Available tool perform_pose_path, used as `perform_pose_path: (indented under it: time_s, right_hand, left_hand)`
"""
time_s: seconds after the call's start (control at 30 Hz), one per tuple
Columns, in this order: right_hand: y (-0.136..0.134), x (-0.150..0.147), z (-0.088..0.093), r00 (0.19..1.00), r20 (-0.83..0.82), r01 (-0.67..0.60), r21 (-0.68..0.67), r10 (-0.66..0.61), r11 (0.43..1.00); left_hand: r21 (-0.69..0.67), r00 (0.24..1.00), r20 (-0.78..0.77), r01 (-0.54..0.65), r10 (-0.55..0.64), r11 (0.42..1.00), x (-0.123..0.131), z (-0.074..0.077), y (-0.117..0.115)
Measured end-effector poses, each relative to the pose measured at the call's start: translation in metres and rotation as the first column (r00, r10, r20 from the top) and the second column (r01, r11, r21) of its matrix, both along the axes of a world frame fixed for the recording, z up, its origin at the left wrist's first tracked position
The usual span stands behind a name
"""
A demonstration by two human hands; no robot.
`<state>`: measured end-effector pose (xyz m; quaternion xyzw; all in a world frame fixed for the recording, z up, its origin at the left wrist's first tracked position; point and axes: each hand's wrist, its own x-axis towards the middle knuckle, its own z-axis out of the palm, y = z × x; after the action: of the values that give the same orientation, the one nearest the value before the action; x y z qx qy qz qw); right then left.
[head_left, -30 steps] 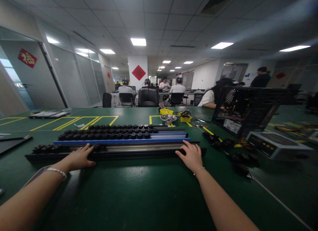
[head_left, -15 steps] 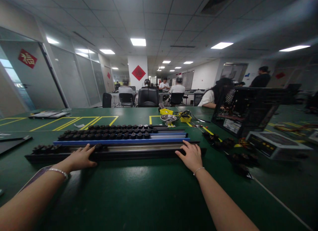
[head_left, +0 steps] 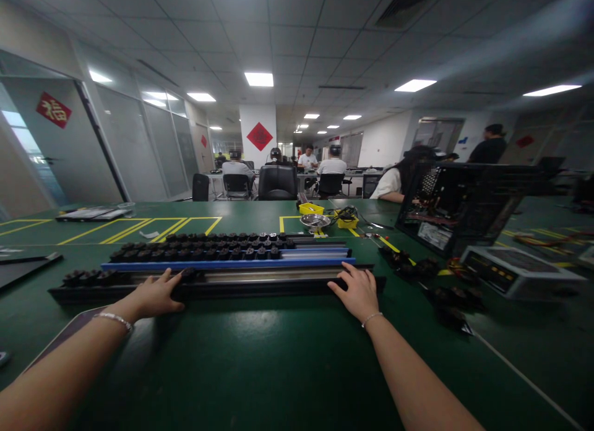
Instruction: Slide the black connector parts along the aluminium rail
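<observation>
A long black rail [head_left: 260,287] with a metallic channel lies crosswise in front of me. My left hand [head_left: 156,296] is spread over its left part, fingertips against a small black knobbed part [head_left: 191,275] in the channel. Several similar black parts [head_left: 86,277] sit at the rail's left end. At the right end, my right hand [head_left: 357,289] rests with its fingers apart, touching the rail. Just behind runs a blue-edged rail [head_left: 315,261] carrying a row of black parts [head_left: 223,254], with another filled row beyond it.
On the right stand an open computer case [head_left: 468,208] and a power supply unit [head_left: 520,273], with loose black parts [head_left: 455,298] nearby. A metal bowl [head_left: 314,221] and yellow bins [head_left: 347,219] sit behind the rails. A person [head_left: 392,183] sits across the green table [head_left: 260,369].
My left hand has shifted slightly right along the rail, and the small black part at its fingertips sits slightly further right. My right hand stays in place.
</observation>
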<state>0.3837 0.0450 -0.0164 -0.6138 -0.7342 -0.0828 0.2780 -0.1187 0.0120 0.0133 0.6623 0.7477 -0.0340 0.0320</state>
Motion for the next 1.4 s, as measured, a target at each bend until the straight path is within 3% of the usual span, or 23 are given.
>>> perform_pose_path:
  time_s: [0.1, 0.7, 1.4]
  right_hand:
    - [0.0, 0.0, 0.0, 1.0, 0.005, 0.003, 0.006, -0.003, 1.0]
    - [-0.001, -0.001, 0.002, 1.0, 0.001, 0.0, -0.003, 0.0, 1.0]
    - [0.0, 0.0, -0.001, 1.0, 0.008, 0.012, 0.023, -0.012, 1.0]
  left_hand:
    - [-0.019, 0.997, -0.042, -0.073, 0.072, 0.997, 0.001, 0.0, 0.0]
    - [-0.014, 0.992, -0.059, -0.108, 0.107, 0.994, 0.02, 0.012, -0.01]
    - [-0.014, 0.991, -0.038, -0.13, 0.13, 0.991, 0.02, 0.006, -0.007]
